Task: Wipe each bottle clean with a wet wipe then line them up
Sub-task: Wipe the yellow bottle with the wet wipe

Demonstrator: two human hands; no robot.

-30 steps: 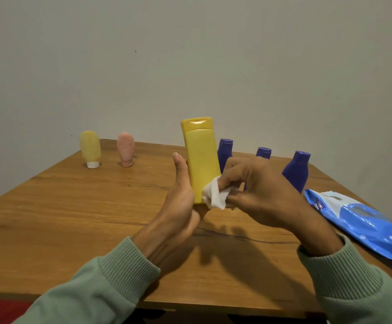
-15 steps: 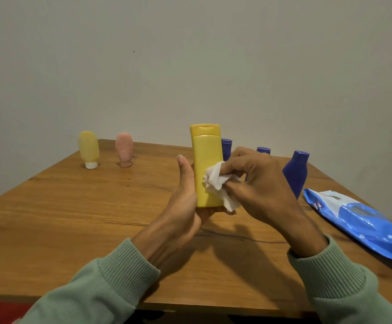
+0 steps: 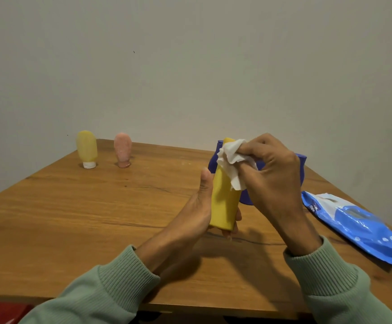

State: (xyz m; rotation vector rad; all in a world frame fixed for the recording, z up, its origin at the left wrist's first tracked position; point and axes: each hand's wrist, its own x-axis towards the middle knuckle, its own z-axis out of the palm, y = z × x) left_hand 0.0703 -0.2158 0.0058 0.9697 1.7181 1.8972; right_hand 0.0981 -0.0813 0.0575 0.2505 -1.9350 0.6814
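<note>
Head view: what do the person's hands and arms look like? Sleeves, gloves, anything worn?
Left hand and right hand are bare: no gloves, no rings or watch visible. Each arm wears a pale green knit sleeve, left sleeve and right sleeve, ending in a ribbed cuff at the wrist. No logos or markings show.

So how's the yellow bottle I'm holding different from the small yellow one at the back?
The held bottle is solid deep yellow; the back tube is pale, frosted. The held bottle leans in your left hand; the back tube stands on its white cap. Both are yellow.
</note>
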